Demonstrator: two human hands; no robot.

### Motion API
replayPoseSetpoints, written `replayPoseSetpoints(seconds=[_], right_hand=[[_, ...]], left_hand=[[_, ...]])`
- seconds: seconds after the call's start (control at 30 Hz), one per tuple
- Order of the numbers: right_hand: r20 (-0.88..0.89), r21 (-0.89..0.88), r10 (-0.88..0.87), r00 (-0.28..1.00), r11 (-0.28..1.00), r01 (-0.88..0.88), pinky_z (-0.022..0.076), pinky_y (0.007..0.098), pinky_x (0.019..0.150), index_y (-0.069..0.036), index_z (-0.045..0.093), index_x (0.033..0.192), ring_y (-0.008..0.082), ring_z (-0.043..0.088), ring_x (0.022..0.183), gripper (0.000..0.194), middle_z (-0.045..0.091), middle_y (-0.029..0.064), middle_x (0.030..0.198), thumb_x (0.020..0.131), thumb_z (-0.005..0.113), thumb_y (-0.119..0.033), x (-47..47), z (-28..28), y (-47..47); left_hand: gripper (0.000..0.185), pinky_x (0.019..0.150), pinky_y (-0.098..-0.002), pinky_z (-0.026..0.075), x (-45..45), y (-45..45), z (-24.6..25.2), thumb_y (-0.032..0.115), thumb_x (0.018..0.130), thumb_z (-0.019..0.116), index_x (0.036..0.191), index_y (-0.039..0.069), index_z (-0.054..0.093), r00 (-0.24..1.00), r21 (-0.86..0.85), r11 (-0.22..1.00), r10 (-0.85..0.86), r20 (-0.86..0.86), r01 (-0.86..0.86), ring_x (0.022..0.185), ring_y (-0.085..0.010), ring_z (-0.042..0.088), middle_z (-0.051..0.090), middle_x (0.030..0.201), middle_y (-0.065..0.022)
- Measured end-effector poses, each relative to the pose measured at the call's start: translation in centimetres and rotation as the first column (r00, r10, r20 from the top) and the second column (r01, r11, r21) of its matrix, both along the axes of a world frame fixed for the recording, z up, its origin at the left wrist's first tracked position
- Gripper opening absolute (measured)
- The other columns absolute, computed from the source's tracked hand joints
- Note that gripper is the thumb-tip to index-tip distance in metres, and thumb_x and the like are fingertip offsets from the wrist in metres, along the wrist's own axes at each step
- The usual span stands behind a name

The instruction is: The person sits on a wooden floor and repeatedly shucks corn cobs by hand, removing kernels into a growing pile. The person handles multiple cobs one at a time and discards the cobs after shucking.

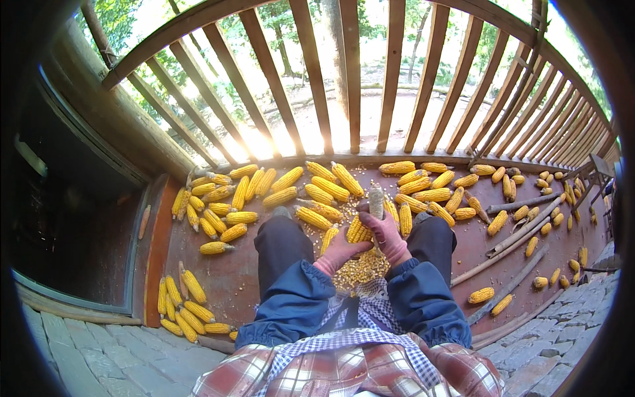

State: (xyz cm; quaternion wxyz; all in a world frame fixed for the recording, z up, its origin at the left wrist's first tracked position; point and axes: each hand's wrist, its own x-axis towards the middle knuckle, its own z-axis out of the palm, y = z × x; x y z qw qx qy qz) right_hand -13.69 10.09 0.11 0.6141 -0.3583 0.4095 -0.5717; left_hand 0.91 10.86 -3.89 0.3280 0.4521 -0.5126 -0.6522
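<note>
Both my hands wear pink work gloves and meet between my knees. My left hand (342, 251) is closed around an ear of yellow corn (358, 231), partly hidden by the glove. My right hand (384, 229) grips a pale, bare corncob (376, 201), which stands nearly upright out of the fist and touches the ear or lies close beside it. Below the hands, loose corn kernels (364, 270) lie in a heap against a checked apron (379, 297). More loose kernels are scattered past the hands among whole ears.
Many corn ears (286, 177) lie on the reddish floor (218, 278), ahead and to both sides. A slatted wooden railing (351, 99) borders the far edge. Wooden poles (516, 238) lie at right. A dark doorway (79, 208) opens at left, with stone paving (99, 352) at the lower left.
</note>
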Motion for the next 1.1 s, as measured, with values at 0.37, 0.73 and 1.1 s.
replayPoseSetpoints(seconds=[0.37,0.73,1.1], right_hand=[[-0.174,0.058,-0.115,0.978,0.990,0.127,0.0475,0.0260,0.062,-0.002,0.062,0.093,0.0100,0.056,0.069,0.029,0.061,0.0019,0.079,0.081,0.075,-0.025,-0.1,-3.8,-0.7],[-0.058,0.092,-0.060,0.997,0.994,0.065,0.0471,0.0248,0.068,-0.001,0.062,0.098,0.0102,0.056,0.075,0.037,0.062,0.0025,0.088,0.080,0.075,-0.031,1.3,-3.8,-0.4],[0.226,0.173,-0.281,0.933,0.954,0.246,0.0482,0.0284,0.061,-0.004,0.060,0.096,0.0137,0.057,0.067,0.021,0.059,0.0014,0.082,0.083,0.071,-0.015,-0.2,-6.5,-2.6]], left_hand=[[0.083,0.090,-0.0392,0.047,0.1,0.5,2.7,0.040,0.060,0.080,0.127,0.004,0.046,0.734,-0.322,0.924,0.070,0.676,0.208,0.106,-0.0360,0.058,0.060,0.113,-0.0215],[0.076,0.089,-0.0399,0.047,1.1,0.2,2.6,0.039,0.061,0.078,0.121,0.004,0.049,0.780,-0.303,0.943,0.087,0.619,0.135,0.103,-0.0357,0.059,0.061,0.109,-0.0212],[0.084,0.094,-0.0387,0.044,0.6,0.5,3.9,0.043,0.062,0.076,0.128,0.003,0.044,0.691,-0.322,0.919,0.080,0.718,0.229,0.110,-0.0341,0.056,0.057,0.117,-0.0213]])
